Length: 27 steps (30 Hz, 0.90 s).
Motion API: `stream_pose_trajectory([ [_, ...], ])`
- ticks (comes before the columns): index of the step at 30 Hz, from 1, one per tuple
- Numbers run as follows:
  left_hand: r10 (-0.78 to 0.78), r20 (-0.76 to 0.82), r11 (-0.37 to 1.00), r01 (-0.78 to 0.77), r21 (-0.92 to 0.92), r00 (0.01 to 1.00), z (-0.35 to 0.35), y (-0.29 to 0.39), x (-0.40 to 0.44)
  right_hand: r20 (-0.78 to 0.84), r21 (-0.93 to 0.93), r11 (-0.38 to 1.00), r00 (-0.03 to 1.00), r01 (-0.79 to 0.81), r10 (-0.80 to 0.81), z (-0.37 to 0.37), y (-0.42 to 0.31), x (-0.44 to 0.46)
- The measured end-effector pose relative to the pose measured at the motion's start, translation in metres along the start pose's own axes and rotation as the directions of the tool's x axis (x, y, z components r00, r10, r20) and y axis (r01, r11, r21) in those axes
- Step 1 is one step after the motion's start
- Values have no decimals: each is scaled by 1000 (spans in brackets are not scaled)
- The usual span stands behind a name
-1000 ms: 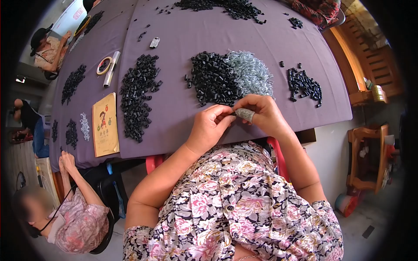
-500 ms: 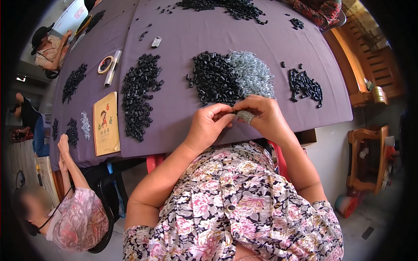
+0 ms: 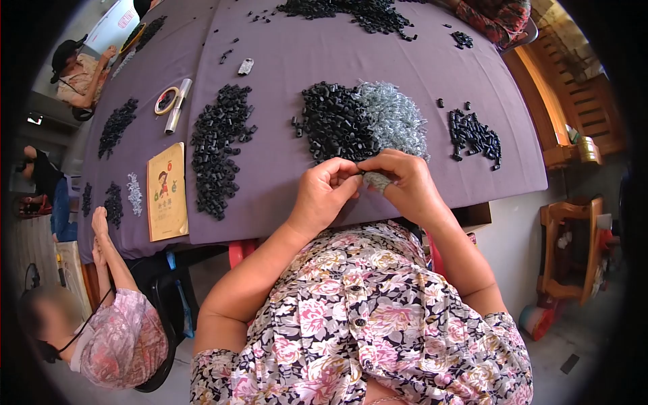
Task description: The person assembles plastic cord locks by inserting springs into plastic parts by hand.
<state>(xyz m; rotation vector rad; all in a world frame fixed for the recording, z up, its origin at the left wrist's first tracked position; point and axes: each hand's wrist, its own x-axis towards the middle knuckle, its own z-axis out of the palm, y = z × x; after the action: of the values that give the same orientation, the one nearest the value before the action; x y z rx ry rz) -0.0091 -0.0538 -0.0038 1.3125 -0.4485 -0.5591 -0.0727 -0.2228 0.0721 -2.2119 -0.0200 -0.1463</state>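
- Two bare hands, head view, at the near edge of a desk [image 3: 273, 189] under purple-grey cloth: left hand [image 3: 327, 190] and right hand [image 3: 413, 187], fingertips meeting.
- One small dark piece [image 3: 362, 171], pinched at those fingertips on the near side of the central heaps; mostly hidden, exact shape not determinable.
- Grip, left: narrow, thumb and forefinger drawn together on the piece. Grip, right: likewise narrow; grey textured finger wrap [image 3: 379, 181] on what appears to be the thumb.
- Change over the last second: slight. Fingertips remain together in nearly the same place; judged from this, the piece is still being worked, not set down.
- One broad heap of short black plastic tubes [image 3: 336, 125], just beyond the fingertips.
- One heap of small clear glassy pieces [image 3: 395, 116], touching the black heap's right side.
- One long heap of short black cylinders [image 3: 219, 155], farther left.
- One small heap of narrow black tubes [image 3: 474, 138], right, well apart.
- One yellowed paper booklet [image 3: 167, 202], left; beyond it, a yellowish tape ring [image 3: 158, 104] beside a shiny clear roll [image 3: 177, 108].
- One pair of co-worker's hands [image 3: 100, 228], together at the left edge, reaching slightly farther than a second ago.
- Obstruction: the fingers screen the piece; the right hand overlaps the clear heap's near edge.
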Motion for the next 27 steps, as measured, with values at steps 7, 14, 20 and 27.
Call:
stream_pose_trajectory([
  [7, 0, 9, 1000, 0, -10, 1000, 0, -1, 1, -3, 67, 998, 1000, -8, 8, 2, 5, 0],
  [14, -5, 47, 999, 7, -42, 999, -4, 0, 1, 26, 84, 996, 1000, -12, 10, -2, 1, 2],
  [20, -82, 90, 980, 96, -174, 993, -12, 8, 2, 46, 69, 997, 999, 26, -29, -3, 2, 8],
  [27, -54, 64, 989, 62, -131, 996, -10, 5, 2, 61, 47, 998, 998, 31, -34, -1, 5, 8],
])
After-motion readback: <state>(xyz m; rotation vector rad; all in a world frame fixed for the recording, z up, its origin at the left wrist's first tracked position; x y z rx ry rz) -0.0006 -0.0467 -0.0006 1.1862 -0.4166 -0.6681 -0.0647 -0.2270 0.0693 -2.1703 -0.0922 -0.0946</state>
